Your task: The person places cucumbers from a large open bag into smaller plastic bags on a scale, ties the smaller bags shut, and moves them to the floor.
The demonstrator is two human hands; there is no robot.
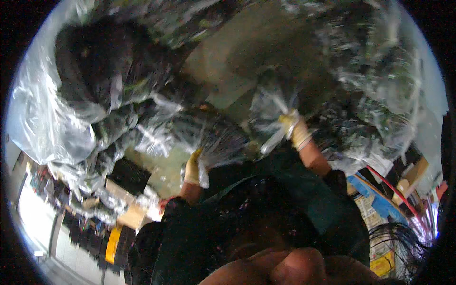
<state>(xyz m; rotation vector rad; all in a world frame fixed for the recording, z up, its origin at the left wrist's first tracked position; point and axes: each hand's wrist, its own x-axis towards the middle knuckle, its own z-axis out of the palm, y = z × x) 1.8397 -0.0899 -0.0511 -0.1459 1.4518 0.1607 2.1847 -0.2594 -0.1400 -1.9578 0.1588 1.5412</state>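
My left hand (192, 166), in a pale glove with yellow on the fingers, grips the gathered neck of a clear plastic bag (222, 144) with dark contents. A similar glove covers my right hand (295, 130). It is closed around the twisted top of another clear plastic bag (265, 103), and a loose plastic end hangs below the fingers. Both bags rest low in front of my dark clothing (270, 199). Motion blur keeps me from telling what the bags contain; some of it looks dark green.
Filled clear bags (370, 85) are heaped on the right. More plastic-wrapped dark bundles (107, 71) lie on the left, by a knotted bag top (155, 140). Between them shows the greenish-grey floor (221, 60). Cardboard (130, 212) sits lower left; a red tube (392, 192) runs lower right.
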